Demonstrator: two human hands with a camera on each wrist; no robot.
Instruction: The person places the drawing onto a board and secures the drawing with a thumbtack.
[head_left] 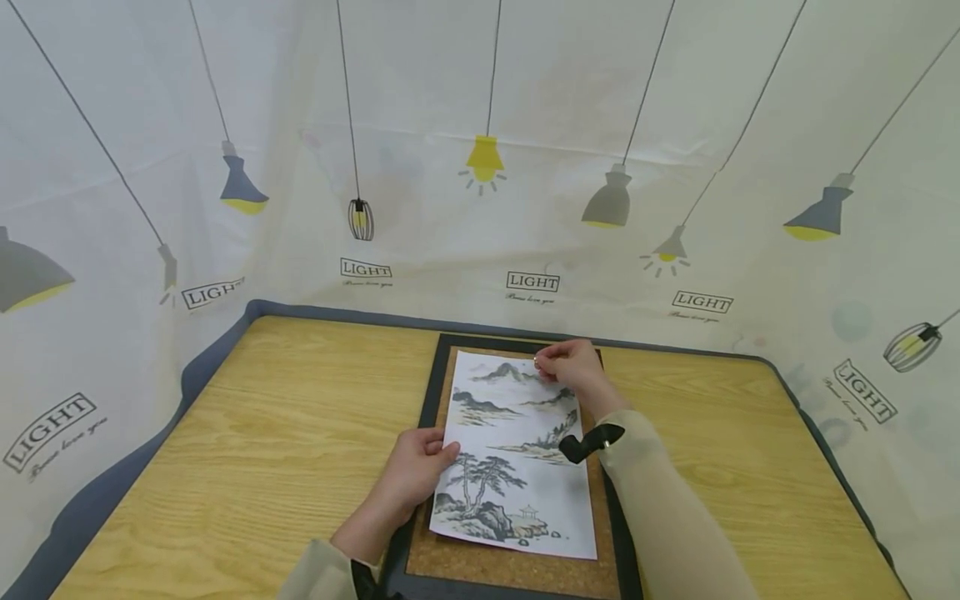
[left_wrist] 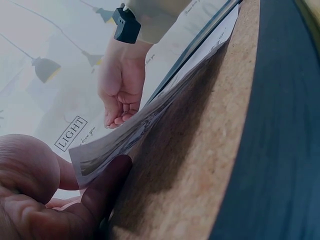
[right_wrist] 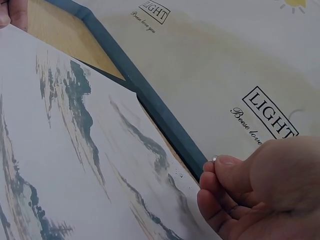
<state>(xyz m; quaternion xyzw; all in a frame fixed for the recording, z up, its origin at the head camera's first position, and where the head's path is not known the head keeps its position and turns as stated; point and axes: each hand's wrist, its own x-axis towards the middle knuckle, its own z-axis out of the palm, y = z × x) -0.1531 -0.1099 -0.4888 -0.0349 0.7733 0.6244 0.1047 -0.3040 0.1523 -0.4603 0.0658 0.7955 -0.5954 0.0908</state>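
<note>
A white sheet [head_left: 517,492] printed with an ink landscape of mountains and pines lies over a cork board [head_left: 442,562] in a dark frame. My left hand [head_left: 420,467] pinches the sheet's left edge, thumb on the print and fingers beneath. In the left wrist view the sheet [left_wrist: 100,155] is raised off the cork [left_wrist: 200,150] along this side. Between thumb and forefinger my right hand [head_left: 573,371] holds a small silvery pin [right_wrist: 215,158], close to the sheet's upper right part. The right hand's other fingers are curled in.
The framed board's dark border [head_left: 431,408] lies on a wood-grain table [head_left: 300,417]. Behind and at both sides hangs a pale cloth [head_left: 420,100] printed with lamps. A black wrist camera [head_left: 592,442] overlaps the sheet's right edge in the head view.
</note>
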